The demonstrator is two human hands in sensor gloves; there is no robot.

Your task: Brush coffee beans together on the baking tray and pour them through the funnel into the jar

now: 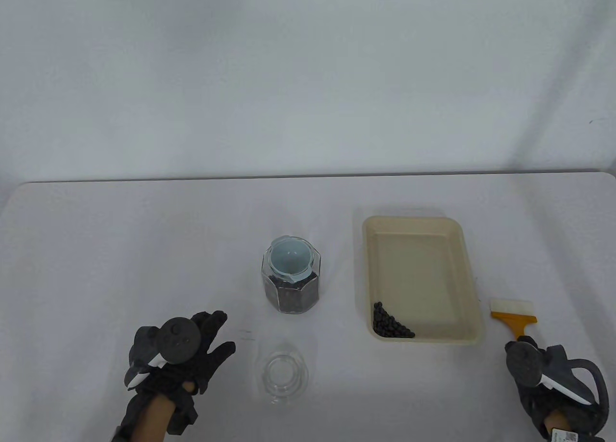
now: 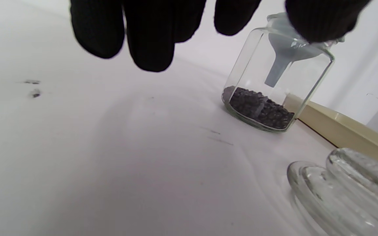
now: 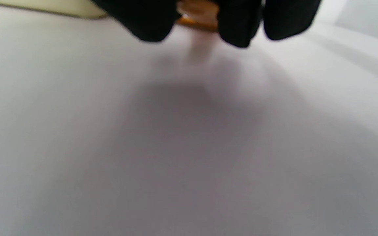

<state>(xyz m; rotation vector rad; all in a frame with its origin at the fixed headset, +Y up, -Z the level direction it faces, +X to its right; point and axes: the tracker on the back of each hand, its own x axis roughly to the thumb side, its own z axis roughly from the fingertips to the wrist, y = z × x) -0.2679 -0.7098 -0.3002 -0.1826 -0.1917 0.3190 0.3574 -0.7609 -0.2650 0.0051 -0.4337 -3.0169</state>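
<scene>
Beans (image 1: 391, 322): piled in the tray's (image 1: 469, 264) near-left corner.
Right hand (image 1: 539, 370): at the brush (image 1: 513, 314) handle, grip unclear.
Left hand (image 1: 185, 353): fingers loose, empty.
Tip: lift the tray level, pour slowly into the funnel (image 1: 290, 257).

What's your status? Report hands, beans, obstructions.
Left hand open, holding nothing. Right hand at brush handle, grip unclear. Beans piled in tray near corner; funnel seated in jar. Glass lid off, path clear.

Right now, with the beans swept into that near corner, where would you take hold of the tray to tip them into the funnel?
A judgement: grip the baking tray by its right long rim, coming from the right. The coffee beans sit in its near-left corner, the side facing the jar and funnel.
</scene>
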